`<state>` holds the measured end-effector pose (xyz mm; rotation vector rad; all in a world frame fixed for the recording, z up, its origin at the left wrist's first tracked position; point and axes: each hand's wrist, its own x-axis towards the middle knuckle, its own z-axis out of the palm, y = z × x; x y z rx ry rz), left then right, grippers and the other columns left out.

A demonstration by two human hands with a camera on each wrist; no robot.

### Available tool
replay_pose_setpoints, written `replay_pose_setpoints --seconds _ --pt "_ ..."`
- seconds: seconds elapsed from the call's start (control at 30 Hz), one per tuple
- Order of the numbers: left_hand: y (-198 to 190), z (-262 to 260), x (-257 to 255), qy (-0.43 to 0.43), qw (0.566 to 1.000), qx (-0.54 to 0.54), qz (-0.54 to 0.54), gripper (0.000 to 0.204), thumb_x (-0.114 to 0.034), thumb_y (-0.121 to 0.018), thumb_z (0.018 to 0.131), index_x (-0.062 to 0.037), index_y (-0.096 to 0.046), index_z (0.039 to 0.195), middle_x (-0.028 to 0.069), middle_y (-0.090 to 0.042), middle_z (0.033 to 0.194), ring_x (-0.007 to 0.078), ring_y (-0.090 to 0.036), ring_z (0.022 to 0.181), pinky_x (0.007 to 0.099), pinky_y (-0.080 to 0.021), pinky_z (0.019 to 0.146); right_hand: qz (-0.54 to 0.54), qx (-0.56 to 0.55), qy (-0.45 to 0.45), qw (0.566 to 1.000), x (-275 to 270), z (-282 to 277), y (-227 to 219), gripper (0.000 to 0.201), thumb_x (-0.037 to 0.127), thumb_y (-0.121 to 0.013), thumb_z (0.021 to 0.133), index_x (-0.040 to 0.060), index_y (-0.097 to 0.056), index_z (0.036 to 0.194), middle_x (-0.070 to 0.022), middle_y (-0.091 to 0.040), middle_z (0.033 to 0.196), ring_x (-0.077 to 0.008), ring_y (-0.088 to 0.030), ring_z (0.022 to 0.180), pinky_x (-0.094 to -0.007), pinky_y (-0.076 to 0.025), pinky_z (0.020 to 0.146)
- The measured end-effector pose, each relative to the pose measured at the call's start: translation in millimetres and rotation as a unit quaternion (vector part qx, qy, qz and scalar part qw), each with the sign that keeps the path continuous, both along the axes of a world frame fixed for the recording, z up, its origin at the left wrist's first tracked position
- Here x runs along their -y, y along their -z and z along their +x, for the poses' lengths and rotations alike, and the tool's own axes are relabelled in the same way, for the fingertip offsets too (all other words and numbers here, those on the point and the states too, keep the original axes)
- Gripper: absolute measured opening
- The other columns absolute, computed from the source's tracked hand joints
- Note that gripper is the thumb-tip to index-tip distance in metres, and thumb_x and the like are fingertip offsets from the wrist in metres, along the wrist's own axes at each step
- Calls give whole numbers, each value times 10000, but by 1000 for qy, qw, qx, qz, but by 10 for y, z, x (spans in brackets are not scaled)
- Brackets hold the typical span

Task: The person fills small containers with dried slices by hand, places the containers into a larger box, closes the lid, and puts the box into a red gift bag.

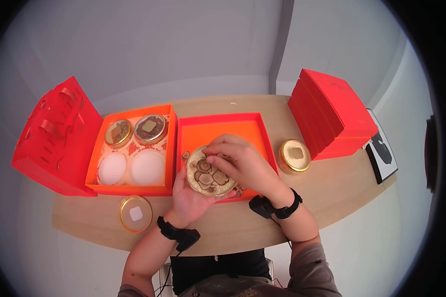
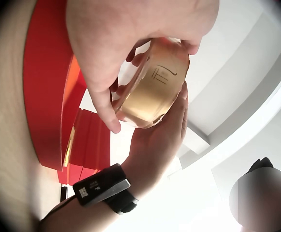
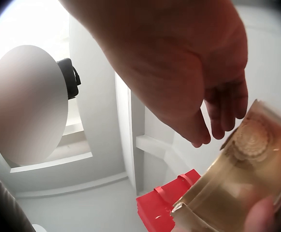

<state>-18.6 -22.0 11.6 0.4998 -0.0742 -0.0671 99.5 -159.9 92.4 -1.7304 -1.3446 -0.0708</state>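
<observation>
A round clear jar with a gold lining (image 1: pixel 210 187), filled with brown-edged dried slices (image 1: pixel 205 178), is held up over the orange-lined red tray (image 1: pixel 223 129). My left hand (image 1: pixel 191 200) grips the jar from below and the side; in the left wrist view its fingers wrap the jar (image 2: pixel 155 87). My right hand (image 1: pixel 240 161) is over the jar's top, thumb and fingers bent down at the slices. In the right wrist view the right hand (image 3: pixel 179 72) is beside the jar (image 3: pixel 237 179); whether it pinches a slice is hidden. A few slices lie in the tray.
On the left, an orange box (image 1: pixel 129 189) holds two lidded jars and two white round pieces, beside a red bag (image 1: pixel 59 138). A gold-rimmed lid (image 1: pixel 136 214) lies in front. To the right stand a gold-lidded jar (image 1: pixel 295 156), red boxes (image 1: pixel 332 116) and a black-and-white item (image 1: pixel 381 148).
</observation>
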Motion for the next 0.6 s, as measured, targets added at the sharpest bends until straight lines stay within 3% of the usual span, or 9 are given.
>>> replay_pose_setpoints --seconds 0.23,0.4,0.5,0.6 --pt "-15 3 -43 -5 1000 13 -2 771 -711 -366 967 -248 -320 1582 76 -344 1635 345 -346 1492 672 -359 1113 -27 -21 29 999 56 -3 -109 172 106 -709 898 42 -724 1057 -122 -639 1121 -315 -612 1059 -395 -526 883" --pt "19 -3 -46 -15 999 15 -38 725 -651 -340 1005 -208 -319 1578 102 -349 1623 359 -370 1476 675 -337 1135 -108 118 5 987 61 -96 -25 233 231 -757 903 93 -763 1091 -167 -533 1374 -361 -505 1265 -443 -432 1041" --pt "53 -6 -67 -8 999 15 -46 721 -650 -336 1007 -199 -328 1571 104 -363 1614 357 -370 1476 669 -334 1141 -92 96 -12 991 24 -105 17 257 263 -756 900 98 -763 1097 -177 -514 1426 -389 -484 1290 -476 -367 1101" --pt "38 1 -61 -15 999 8 -49 716 -648 -328 1010 -196 -335 1566 104 -377 1604 348 -371 1476 664 -335 1142 -83 61 13 995 59 -90 3 256 267 -751 902 106 -764 1101 -179 -505 1444 -390 -473 1307 -479 -373 1099"
